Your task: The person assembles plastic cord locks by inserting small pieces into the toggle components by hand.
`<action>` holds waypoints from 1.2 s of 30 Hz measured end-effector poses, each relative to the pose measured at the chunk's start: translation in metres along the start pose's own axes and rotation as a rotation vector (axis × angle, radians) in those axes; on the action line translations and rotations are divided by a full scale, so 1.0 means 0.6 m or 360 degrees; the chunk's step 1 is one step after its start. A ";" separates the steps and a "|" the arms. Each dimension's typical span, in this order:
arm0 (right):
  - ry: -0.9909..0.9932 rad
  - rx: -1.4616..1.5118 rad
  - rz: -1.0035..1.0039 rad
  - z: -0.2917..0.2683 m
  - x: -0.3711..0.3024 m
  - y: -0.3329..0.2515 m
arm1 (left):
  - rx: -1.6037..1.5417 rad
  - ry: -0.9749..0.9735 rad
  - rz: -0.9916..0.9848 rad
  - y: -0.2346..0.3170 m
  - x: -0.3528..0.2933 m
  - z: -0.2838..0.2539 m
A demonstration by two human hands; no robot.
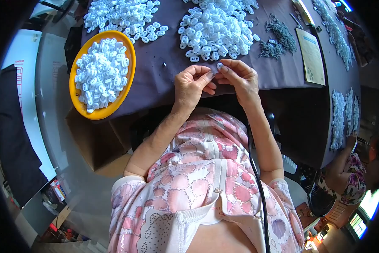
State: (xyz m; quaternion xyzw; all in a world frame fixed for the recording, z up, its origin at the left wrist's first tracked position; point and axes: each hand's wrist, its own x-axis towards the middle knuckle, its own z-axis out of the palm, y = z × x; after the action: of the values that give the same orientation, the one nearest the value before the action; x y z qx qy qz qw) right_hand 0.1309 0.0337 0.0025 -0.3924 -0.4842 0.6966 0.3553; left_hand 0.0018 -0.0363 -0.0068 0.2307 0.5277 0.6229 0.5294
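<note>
Both hands meeting at the near edge of the dark cloth-covered tabletop (164,71), just in front of the body. Right hand (240,80) pinching a small white oval plastic piece (219,65) between thumb and forefinger, grip clamped on it at the fingertips. Left hand (192,84) curled beside it, fingertips drawn together and touching the right hand's; whether anything sits inside that grip cannot be told, since the fingers hide it.

Judged as a joining or fitting step: best done with the piece kept out at the very fingertips, wrists steadied near the tabletop edge, light pressure only, and the left fingertips brought square to the piece rather than at a slant. A slip here would likely drop the piece into the lap.

Orientation of the piece: only its upper end showing above the fingertips, so its long axis appears to run roughly away from the body, pointing toward the large loose heap of white oval plastic pieces (216,27) straight ahead; not certain at this size.

To the left, a shallow round orange plastic tray (129,80) piled with the same pieces. A smaller pile of grey wiry parts (278,36) to the right.
</note>
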 end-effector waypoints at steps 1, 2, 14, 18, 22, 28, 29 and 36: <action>-0.0002 0.0001 0.0000 0.000 0.000 0.001 | 0.0001 0.0002 0.0000 0.000 0.000 0.000; -0.0001 0.0003 -0.0002 0.000 0.001 0.002 | -0.0002 0.0008 0.0004 0.000 -0.001 0.000; -0.0027 -0.0072 -0.0090 -0.003 0.000 0.009 | 0.0055 -0.0019 -0.0008 0.000 0.001 0.000; -0.0034 -0.0067 -0.0125 -0.003 0.000 0.014 | 0.0085 -0.0019 -0.0009 0.001 0.000 0.002; -0.0034 -0.0084 -0.0131 -0.003 0.000 0.012 | 0.0096 -0.0027 -0.0006 0.000 0.000 0.003; -0.0039 -0.0090 -0.0119 -0.002 -0.001 0.011 | 0.0166 -0.0047 0.0023 0.000 -0.001 0.004; -0.0044 -0.0098 -0.0123 -0.002 -0.001 0.011 | 0.0158 -0.0042 0.0025 -0.001 -0.001 0.004; -0.0045 -0.0156 -0.0152 -0.001 -0.004 0.011 | 0.0204 -0.0036 0.0033 -0.001 -0.003 0.004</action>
State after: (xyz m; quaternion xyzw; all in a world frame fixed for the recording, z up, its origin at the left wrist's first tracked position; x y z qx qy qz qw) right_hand 0.1317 0.0298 -0.0034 -0.3760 -0.5408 0.6598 0.3617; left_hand 0.0048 -0.0369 -0.0062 0.2767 0.5580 0.5907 0.5130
